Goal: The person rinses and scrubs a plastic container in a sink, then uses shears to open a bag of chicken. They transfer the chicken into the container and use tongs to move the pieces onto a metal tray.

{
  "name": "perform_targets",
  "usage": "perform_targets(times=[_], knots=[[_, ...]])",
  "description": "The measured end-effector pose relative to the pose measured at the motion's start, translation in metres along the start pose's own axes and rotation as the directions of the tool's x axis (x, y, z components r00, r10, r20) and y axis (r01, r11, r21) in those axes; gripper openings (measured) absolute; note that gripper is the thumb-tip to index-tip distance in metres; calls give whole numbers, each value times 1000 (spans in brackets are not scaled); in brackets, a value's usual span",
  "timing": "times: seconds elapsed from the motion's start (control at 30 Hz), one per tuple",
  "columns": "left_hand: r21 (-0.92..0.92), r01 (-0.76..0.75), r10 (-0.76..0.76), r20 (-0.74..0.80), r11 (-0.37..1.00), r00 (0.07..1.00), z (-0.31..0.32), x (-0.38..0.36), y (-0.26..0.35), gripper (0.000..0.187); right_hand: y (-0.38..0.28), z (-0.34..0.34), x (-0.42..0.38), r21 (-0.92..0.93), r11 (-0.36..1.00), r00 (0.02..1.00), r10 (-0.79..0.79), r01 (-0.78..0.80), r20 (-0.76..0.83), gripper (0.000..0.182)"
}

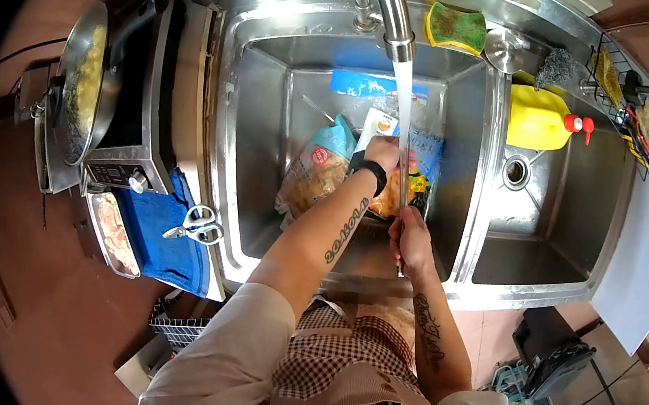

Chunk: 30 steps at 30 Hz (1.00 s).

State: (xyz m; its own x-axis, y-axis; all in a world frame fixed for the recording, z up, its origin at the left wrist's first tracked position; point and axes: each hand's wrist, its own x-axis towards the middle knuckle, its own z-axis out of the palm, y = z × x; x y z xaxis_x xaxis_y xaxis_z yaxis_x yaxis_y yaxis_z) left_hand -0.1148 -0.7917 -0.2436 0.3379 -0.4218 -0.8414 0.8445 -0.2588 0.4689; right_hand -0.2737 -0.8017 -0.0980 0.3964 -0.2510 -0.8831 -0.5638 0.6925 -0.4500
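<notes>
While water runs into the sink, the right hand grips a thin utensil at the stream. The left hand curls among packets in the basin, its hold unclear.

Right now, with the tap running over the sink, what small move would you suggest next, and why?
Probably ease the left hand slightly leftward: the long, thin tool in the right hand extends close beside it, and water from the tap falls there too.
</notes>
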Motion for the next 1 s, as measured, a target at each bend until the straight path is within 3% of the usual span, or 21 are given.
perform_targets(times=[0.07, 0.17, 0.2, 0.3, 0.33, 0.37, 0.43, 0.47, 0.53, 0.57, 0.6, 0.67, 0.7, 0.73, 0.8, 0.83, 0.87, 0.9, 0.93, 0.97, 1.0], knots=[[-2, 12, -12, -7, 1000, 1000, 0, -1, -1, 13, 1, -5, -6, -66, 998, 1000, -14, 15, 19, 30], [35, -157, 160, -105, 987, 982, -20, 28, -8, 13, 17, -14, -23, -143, 989, 999, -23, 27, 31, 31], [105, -134, 148, -136, 985, 980, -16, 9, 9, 11, 19, -15, -30, -145, 989, 1000, -10, 13, 23, 30], [299, -1, 5, -14, 954, 1000, -37, 19, -5, 11, 23, -27, -33, -45, 997, 998, 55, -55, -9, 28], [401, -100, 85, 54, 910, 995, -47, 16, -19, 15, 27, -31, -30, -17, 998, 998, 66, -66, -21, 27], [668, -361, 382, 123, 650, 916, -72, 42, -61, 18, 31, -36, -27, 12, 997, 996, 77, -76, -36, 26], [876, -159, 408, -46, 455, 912, -69, 7, -57, 29, 34, -42, -28, 36, 996, 997, 80, -80, -16, 25], [943, -119, 606, -100, 311, 789, -77, 11, -90, 37, 34, -43, -32, 33, 995, 996, 94, -93, -7, 25], [985, -37, 691, -91, 168, 718, -77, 16, -124, 53, 37, -48, -38, -8, 995, 995, 96, -96, 17, 25], [825, -200, 409, -41, 529, 912, -79, 36, -126, 48, 37, -48, -40, -11, 995, 995, 98, -98, 13, 25], [769, -130, 215, -10, 626, 977, -67, 47, -130, 43, 39, -49, -41, 31, 994, 995, 100, -101, 28, 25], [754, -241, 146, 192, 611, 970, -37, 52, -133, 35, 38, -54, -41, 59, 993, 994, 96, -98, 43, 25], [765, -426, 246, 348, 484, 905, -26, 45, -131, 32, 38, -56, -43, 52, 994, 995, 92, -94, 39, 25], [819, -391, 116, 379, 421, 918, -19, 51, -119, 35, 35, -57, -43, 49, 995, 996, 88, -89, 31, 25], [900, -393, 200, 356, 190, 913, -12, 68, -85, 35, 24, -56, -47, 50, 997, 998, 67, -66, -10, 25], [753, -404, 412, 192, 520, 890, -5, 16, -23, 31, 22, -58, -53, 50, 997, 997, 67, -65, -33, 25], [763, -508, 599, 203, 400, 775, -26, 60, -21, 25, 29, -67, -52, 109, 993, 998, 55, -54, -8, 28], [537, -434, 458, 99, 723, 884, -21, 21, 40, 26, 28, -68, -49, 123, 991, 999, 49, -49, 4, 28], [619, -362, 500, -57, 697, 864, -16, 13, 86, 26, 29, -68, -50, 137, 989, 999, 51, -53, 14, 29], [32, -473, 474, -110, 880, 874, -7, 2, 113, 28, 31, -70, -53, 149, 987, 998, 55, -58, 23, 29], [-183, -466, 480, 34, 866, 877, -5, -11, 146, 28, 33, -70, -52, 135, 990, 998, 43, -48, 43, 29]])
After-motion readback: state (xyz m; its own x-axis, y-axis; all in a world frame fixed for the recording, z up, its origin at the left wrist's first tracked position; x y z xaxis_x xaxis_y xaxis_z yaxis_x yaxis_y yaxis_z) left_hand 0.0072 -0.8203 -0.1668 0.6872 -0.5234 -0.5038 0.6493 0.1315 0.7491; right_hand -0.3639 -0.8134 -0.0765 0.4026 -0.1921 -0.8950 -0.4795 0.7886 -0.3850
